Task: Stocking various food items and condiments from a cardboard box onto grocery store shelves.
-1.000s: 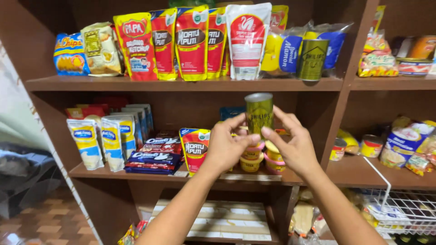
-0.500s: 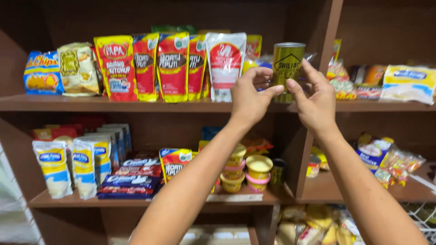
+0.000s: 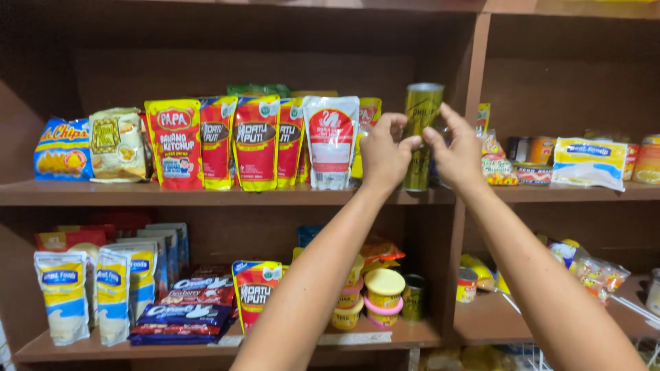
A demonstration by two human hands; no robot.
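A tall gold can [image 3: 421, 134] is pinched upright between the left hand [image 3: 382, 156] and right hand [image 3: 458, 152], its base on the upper shelf [image 3: 206, 194]; it is best kept vertical, clear of the white pouch [image 3: 331, 141].

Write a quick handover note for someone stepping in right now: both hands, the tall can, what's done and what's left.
Left hand: fingers on the left side of the tall olive-green can.
Right hand: fingers on the can's right side.
Can: upright on the upper shelf, at its right end by the wooden divider, right of the white and red pouch.
Done: can stands on the shelf board.
Left: both hands are on it; release not yet made.
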